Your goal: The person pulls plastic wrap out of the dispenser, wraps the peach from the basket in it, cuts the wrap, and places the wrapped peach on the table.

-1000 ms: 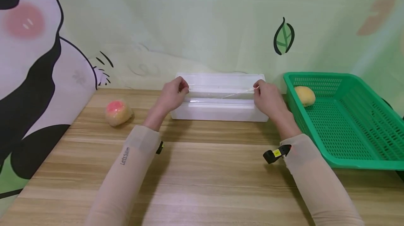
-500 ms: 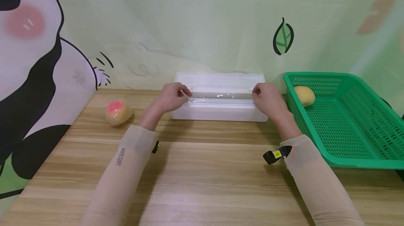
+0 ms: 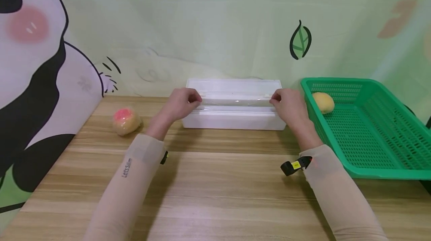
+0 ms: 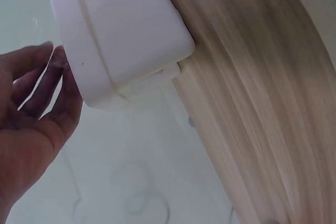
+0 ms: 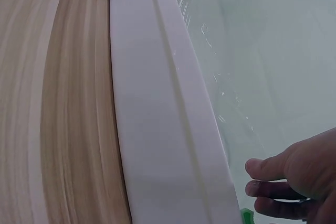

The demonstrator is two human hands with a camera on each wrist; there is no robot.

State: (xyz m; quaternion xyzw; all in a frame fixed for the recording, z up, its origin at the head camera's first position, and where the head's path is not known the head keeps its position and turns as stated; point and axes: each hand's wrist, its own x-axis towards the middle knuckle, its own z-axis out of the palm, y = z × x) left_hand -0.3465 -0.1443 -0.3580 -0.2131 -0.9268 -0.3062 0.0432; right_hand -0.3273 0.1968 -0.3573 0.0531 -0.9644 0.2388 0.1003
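Note:
A white cling film dispenser stands on the wooden table against the backdrop, its lid raised at the back. My left hand pinches the clear cling film at the dispenser's left end. At the right end, my right hand pinches the film's other side, thumb and forefinger bent toward each other. In the right wrist view, the thin sheet of film spans between both hands above the white box; its edges are hard to make out. A fruit with a pink top, wrapped in film, sits left of my left hand.
At the right stands a green perforated plastic basket, close beside my right forearm. One yellow fruit lies in its far left corner. Behind the table hangs a printed backdrop. Bare wood extends in front of the dispenser.
Both hands have lowered slightly toward the dispenser. The film's diagonal line between them is gone, and the film now lies more level over the opening. Fruits and basket have stayed put.

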